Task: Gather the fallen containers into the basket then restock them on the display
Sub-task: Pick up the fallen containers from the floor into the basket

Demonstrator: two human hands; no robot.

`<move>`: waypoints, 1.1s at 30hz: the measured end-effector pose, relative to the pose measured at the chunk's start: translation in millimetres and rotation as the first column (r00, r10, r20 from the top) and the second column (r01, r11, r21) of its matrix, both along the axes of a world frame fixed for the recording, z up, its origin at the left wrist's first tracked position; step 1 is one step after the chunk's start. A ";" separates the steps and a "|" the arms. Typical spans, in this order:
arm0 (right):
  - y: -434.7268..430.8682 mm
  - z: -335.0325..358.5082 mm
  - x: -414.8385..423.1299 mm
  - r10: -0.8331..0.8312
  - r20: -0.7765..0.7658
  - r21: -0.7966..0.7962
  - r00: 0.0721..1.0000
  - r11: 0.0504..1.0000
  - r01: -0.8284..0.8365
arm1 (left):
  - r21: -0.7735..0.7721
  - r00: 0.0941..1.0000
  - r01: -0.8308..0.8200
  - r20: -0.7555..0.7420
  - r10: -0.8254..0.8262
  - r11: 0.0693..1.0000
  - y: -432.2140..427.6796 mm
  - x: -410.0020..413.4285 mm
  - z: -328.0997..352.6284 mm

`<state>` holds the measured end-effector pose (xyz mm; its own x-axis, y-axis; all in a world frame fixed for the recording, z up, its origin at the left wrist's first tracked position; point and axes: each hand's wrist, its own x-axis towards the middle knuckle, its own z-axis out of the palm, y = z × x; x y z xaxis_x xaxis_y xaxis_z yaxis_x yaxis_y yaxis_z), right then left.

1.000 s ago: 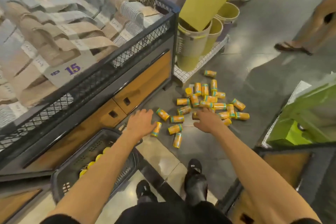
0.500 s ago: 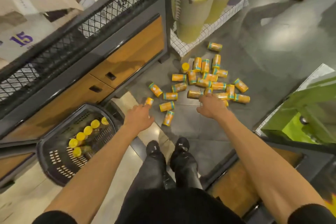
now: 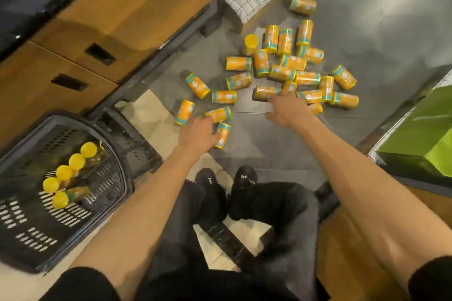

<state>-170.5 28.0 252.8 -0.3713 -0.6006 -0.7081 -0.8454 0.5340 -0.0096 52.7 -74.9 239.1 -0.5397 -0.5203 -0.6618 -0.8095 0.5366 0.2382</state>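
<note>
Left grip (image 3: 198, 132) by cylindrical containers (image 3: 283, 73), perforated basket (image 3: 36, 239)

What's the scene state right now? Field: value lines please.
left hand: open, fingers reaching at a fallen container; contact unclear
right hand: open, fingers spread over the pile's near edge
loose containers: roughly two dozen on the grey floor, nearly all on their sides
basket: on the floor, to the person's left
basket contents: five yellow-lidded containers
gripped: nothing visible in either hand
</note>
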 end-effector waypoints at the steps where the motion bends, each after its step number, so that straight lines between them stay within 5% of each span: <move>1: -1.7 -24.8 -5.1 -0.006 -0.008 0.004 1.000 1.000 0.006 | 0.002 1.000 -0.005 0.006 0.005 1.000 -0.2 -2.4 -26.6; 7: -10.2 -171.9 -48.6 -0.084 -0.084 0.025 0.993 0.996 0.086 | 0.109 0.993 -0.090 -0.063 0.097 0.990 1.3 -14.4 -183.2; 18: -38.2 -382.4 -94.3 -0.144 -0.074 -0.117 0.987 0.984 0.135 | 0.065 0.957 -0.274 -0.078 0.278 0.960 12.5 -30.7 -394.2; 23: -44.2 -425.1 -118.2 -0.124 -0.113 -0.231 0.986 0.968 0.096 | 0.067 0.923 -0.381 -0.030 0.384 0.922 22.6 -29.2 -438.4; 33: -52.4 -468.6 -142.5 -0.082 -0.132 -0.213 0.988 0.976 0.052 | 0.080 0.862 -0.485 -0.124 0.491 0.871 35.0 -34.7 -466.8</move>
